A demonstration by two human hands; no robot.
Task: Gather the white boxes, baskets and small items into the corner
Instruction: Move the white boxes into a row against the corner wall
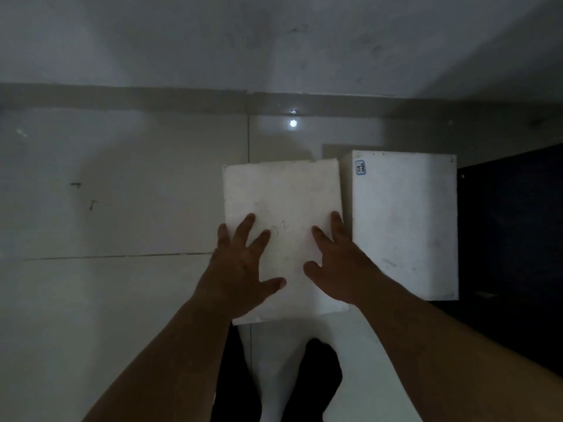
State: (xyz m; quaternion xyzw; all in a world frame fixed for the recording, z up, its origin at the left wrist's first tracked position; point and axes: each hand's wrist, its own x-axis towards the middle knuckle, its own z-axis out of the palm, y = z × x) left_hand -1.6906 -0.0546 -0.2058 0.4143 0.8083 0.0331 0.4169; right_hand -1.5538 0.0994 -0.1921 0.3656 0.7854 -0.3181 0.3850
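A white box (283, 196) stands on the pale tiled floor in the middle of the head view. My left hand (240, 263) lies flat on its top near the left edge, fingers spread. My right hand (332, 263) lies flat on its top near the right edge, fingers straight. A second white box (405, 226), with a small blue-edged label at its top left corner, stands right beside the first on the right, nearly touching it.
The wall (274, 41) meets the floor (106, 208) along a grey skirting just beyond the boxes. A dark piece of furniture (511, 239) borders the right box. My dark-clothed legs (316, 385) stand below the near box. A bright light reflection (293, 123) shows on the tile.
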